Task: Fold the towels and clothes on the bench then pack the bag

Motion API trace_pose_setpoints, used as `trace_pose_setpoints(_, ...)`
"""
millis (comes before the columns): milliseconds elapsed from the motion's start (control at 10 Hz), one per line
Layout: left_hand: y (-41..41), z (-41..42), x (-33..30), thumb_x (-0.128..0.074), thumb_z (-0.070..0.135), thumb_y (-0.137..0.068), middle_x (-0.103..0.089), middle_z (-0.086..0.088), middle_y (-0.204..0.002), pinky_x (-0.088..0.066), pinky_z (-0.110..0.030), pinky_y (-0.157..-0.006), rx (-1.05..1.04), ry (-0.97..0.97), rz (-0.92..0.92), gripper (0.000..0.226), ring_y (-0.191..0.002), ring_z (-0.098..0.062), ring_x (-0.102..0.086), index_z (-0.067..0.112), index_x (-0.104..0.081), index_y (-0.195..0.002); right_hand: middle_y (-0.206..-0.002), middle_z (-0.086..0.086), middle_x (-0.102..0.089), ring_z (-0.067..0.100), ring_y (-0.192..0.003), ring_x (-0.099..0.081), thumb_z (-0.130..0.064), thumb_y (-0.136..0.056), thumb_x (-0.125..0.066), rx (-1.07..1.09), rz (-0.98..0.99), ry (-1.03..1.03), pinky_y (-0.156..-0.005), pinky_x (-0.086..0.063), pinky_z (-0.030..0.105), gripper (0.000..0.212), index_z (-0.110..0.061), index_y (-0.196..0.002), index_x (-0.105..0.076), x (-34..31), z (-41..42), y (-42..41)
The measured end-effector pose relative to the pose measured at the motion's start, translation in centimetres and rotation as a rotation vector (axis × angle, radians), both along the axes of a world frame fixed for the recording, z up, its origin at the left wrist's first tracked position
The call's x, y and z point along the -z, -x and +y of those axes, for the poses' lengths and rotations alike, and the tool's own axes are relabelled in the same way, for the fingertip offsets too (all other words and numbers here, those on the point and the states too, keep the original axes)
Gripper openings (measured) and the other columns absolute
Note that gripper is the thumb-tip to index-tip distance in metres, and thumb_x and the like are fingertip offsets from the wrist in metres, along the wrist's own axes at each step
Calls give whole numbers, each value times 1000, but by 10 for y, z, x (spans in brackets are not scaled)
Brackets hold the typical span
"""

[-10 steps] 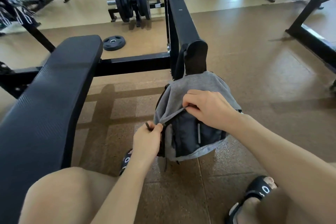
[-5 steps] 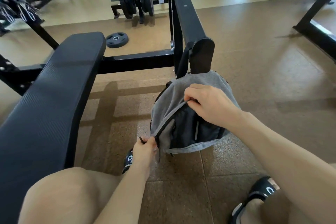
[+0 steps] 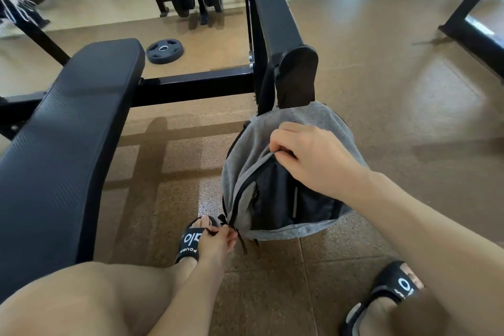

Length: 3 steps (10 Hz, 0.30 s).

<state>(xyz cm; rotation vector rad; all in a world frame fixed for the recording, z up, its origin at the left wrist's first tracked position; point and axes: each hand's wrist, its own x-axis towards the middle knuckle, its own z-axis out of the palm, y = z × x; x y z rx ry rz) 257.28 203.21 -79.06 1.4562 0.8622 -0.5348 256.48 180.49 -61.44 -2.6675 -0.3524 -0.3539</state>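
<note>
Two pinches suit our soft, light bag: left hand grips the zipper pull below, right hand its top seam.

The left black slide sandal bears white lettering, seemingly "POWER"; the right sandal's mark is unreadable.

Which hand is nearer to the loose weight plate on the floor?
Left. The left hand is low at the bag's zipper end; the right hand is further right of the plate.
</note>
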Motion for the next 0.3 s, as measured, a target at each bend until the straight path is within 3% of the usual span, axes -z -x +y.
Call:
trace_pose_setpoints(100, -9, -2, -2, -56, 11, -100, -69, -19, -98, -55, -36, -72, 113, -113, -44, 15, -77, -23, -65, 8, -51, -114, -87, -9, -56, 10, -67, -52, -20, -96, -54, 15, 8, -3, -58, -49, 35, 11, -23, -87, -57, 0, -3, 4)
trace_pose_setpoints(200, -20, -3, -44, -63, 21, -94, -66, -18, -106, -53, -40, -81, 155, -210, -162, 31, -87, -27, -64, 9, -49, -119, -89, -10, -56, 11, -73, -55, -18, -94, -55, 14, 64, 1, -63, -51, 38, 9, -24, -89, -60, -1, -3, 10)
trace_pose_setpoints(300, -11, 0, -107, -70, 30, -84, -67, -4, -116, -53, -48, -97, 220, -288, -500, 40, -104, -21, -66, 27, -52, -119, -92, -13, -59, 7, -79, -57, -18, -95, -58, 13, 122, -56, -70, -52, 34, 11, -26, -96, -66, -8, -8, 16)
